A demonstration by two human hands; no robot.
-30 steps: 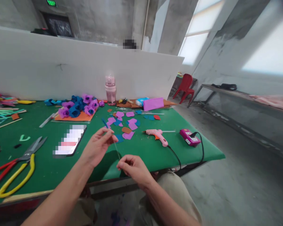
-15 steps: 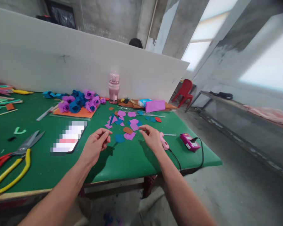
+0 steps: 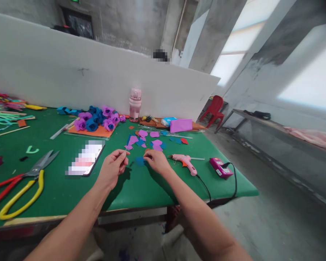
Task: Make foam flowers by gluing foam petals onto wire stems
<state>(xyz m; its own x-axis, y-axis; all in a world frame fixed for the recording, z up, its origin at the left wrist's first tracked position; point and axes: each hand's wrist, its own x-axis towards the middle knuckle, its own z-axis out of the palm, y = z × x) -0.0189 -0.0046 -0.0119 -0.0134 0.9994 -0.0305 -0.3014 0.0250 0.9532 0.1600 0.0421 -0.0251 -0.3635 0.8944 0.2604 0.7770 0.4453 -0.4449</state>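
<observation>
My left hand (image 3: pixel 113 167) is held just above the green table (image 3: pixel 141 192), thumb and fingers pinched on a thin stick (image 3: pixel 126 146) that has a blue piece at its upper end. My right hand (image 3: pixel 157 161) rests on the table beside it. Its fingers are bent down over the loose felt petals (image 3: pixel 154 139), purple, blue and brown. A blue petal (image 3: pixel 139 161) lies right at its fingertips. What those fingers grip is hidden. A pink glue gun (image 3: pixel 184 160) lies just right of the right hand.
A phone (image 3: pixel 85 159) and yellow-handled scissors (image 3: pixel 24 181) lie to the left. Finished purple and blue flowers (image 3: pixel 97 121) and a pink bottle (image 3: pixel 135 103) stand at the back by a white board. A pink power strip (image 3: pixel 220 167) sits near the right edge.
My right hand left the stick's lower end, reached out toward the glue gun, then came back left onto the petals. My left hand has kept hold of the stick.
</observation>
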